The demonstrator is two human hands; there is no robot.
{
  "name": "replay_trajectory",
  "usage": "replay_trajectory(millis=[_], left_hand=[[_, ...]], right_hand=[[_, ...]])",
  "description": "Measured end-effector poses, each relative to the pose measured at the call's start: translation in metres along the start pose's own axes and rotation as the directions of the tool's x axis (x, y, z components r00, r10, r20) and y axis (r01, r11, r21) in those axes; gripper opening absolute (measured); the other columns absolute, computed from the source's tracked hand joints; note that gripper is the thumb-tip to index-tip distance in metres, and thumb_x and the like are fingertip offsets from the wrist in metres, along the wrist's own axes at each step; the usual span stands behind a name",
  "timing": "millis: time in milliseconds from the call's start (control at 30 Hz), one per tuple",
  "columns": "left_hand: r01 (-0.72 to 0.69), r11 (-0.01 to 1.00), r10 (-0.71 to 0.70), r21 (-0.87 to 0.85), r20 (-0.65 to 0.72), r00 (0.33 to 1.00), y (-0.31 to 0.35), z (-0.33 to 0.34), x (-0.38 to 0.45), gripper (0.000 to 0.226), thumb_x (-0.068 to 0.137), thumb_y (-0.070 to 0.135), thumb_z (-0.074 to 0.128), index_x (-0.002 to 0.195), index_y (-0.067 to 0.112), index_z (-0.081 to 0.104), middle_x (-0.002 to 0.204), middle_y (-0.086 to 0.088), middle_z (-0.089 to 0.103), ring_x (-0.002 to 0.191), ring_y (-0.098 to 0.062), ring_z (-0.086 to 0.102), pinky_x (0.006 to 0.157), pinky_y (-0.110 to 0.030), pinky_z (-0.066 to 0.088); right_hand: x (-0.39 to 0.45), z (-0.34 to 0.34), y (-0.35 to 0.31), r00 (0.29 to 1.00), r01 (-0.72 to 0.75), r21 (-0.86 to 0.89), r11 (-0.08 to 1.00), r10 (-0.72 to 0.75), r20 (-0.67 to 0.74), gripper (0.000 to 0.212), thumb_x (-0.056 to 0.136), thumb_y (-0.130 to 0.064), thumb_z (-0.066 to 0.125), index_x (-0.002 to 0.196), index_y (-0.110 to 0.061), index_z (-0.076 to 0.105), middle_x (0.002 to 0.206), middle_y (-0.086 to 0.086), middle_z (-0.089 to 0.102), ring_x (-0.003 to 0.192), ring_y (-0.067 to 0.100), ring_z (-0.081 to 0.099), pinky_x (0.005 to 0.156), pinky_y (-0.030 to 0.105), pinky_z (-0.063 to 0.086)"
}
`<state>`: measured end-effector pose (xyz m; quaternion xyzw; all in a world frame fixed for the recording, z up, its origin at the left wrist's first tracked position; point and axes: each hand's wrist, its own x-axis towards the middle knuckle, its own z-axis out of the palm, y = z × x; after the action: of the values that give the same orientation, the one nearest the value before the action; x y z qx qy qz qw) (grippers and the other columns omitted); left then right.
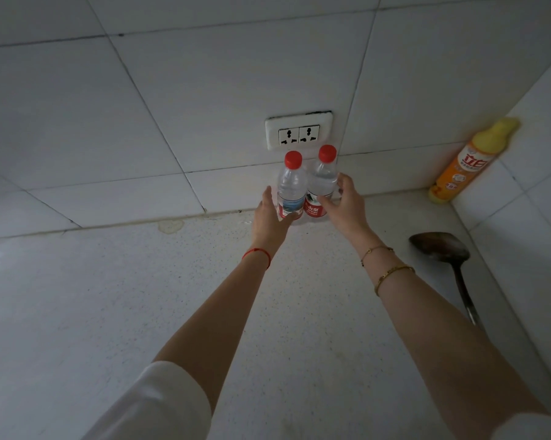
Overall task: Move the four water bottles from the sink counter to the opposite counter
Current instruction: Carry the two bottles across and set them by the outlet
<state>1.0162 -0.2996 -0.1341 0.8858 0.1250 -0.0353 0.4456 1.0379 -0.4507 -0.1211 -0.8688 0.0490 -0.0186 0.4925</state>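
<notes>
Two clear water bottles with red caps stand upright side by side on the white speckled counter (141, 296), close to the tiled back wall. My left hand (269, 217) wraps the lower part of the left water bottle (290, 185), with the thumb up along its left side. My right hand (345, 204) holds the right water bottle (323, 177), fingers across its red label. The bottles touch each other. Both bottoms seem to rest on the counter, though my hands hide them partly. No other water bottles are in view.
A double wall socket (299, 131) sits just above the bottles. An orange and yellow detergent bottle (467, 163) leans in the right corner. A dark metal ladle (442, 252) lies on the counter to the right, next to the tiled side wall.
</notes>
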Motion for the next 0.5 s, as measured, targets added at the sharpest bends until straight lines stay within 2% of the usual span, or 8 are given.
replay_trajectory(millis=[100,200,300,500], left_hand=[[-0.053,0.995,0.054,0.088,-0.011,0.998,-0.004,-0.014,-0.014,0.076,0.084,0.031,0.067,0.146,0.013,0.027,0.146,-0.010,0.043,0.134,-0.026,0.040,0.108,-0.041,0.036],[-0.123,0.978,0.128,0.166,-0.021,0.992,-0.006,-0.034,-0.034,0.064,0.087,0.032,0.064,0.142,0.015,0.035,0.144,-0.009,0.045,0.132,-0.025,0.043,0.106,-0.039,0.039],[-0.200,0.947,0.208,0.251,-0.009,0.978,-0.004,-0.057,-0.059,0.057,0.089,0.029,0.062,0.140,0.016,0.040,0.143,-0.008,0.047,0.130,-0.025,0.046,0.106,-0.039,0.040],[-0.324,0.874,0.353,0.363,-0.014,0.936,-0.006,-0.099,-0.125,0.048,0.090,0.025,0.059,0.136,0.017,0.046,0.137,-0.007,0.053,0.124,-0.026,0.051,0.106,-0.043,0.041]], right_hand=[[-0.011,-0.010,-0.006,0.999,0.049,-0.087,0.995,-0.049,-0.004,0.058,0.086,-0.023,0.065,0.137,-0.008,0.040,0.137,0.010,0.051,0.116,0.019,0.053,0.089,0.019,0.035],[-0.026,-0.021,-0.011,0.991,0.129,-0.182,0.975,-0.132,-0.004,0.055,0.086,-0.021,0.065,0.135,-0.006,0.043,0.136,0.012,0.052,0.124,0.026,0.049,0.094,0.021,0.032],[-0.047,-0.033,-0.018,0.976,0.212,-0.258,0.943,-0.217,0.011,0.054,0.087,-0.023,0.065,0.134,-0.008,0.044,0.134,0.012,0.053,0.124,0.029,0.047,0.098,0.026,0.031],[-0.110,-0.057,-0.043,0.955,0.289,-0.377,0.880,-0.290,0.056,0.055,0.087,-0.023,0.063,0.136,-0.009,0.042,0.135,0.012,0.052,0.126,0.029,0.043,0.104,0.036,0.035]])
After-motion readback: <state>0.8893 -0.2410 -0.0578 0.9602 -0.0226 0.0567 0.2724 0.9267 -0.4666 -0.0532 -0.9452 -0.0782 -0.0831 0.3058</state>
